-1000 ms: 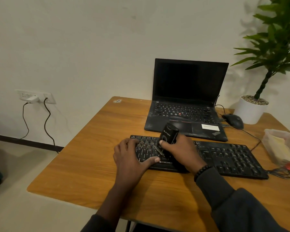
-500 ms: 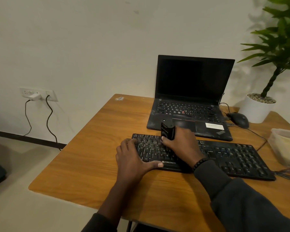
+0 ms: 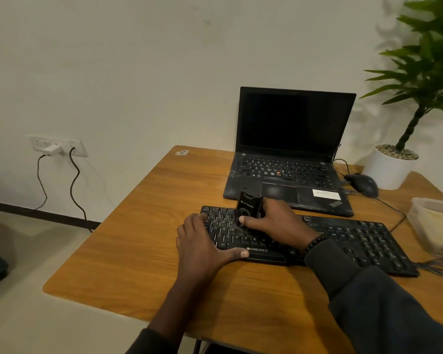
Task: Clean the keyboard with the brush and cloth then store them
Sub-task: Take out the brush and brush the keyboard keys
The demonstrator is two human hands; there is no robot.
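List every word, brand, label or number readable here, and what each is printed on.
"ZEBRONICS": front edge of the black keyboard, below the space bar.
Key letters on the keyboard, such as "C", "V", "B", "N": just readable.
White logo text on the black brush gripped by the right hand: blurred, unreadable.
Logo at the laptop palm rest corner: too small to read surely.
White sticker on the laptop: unreadable.

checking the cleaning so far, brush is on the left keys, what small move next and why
Probably sweep the brush rightward along the keyboard. The right hand grips it over the left-side letter keys, the left hand lies flat on the keyboard's left end, steadying it, and the keys further right lie beyond the brush.
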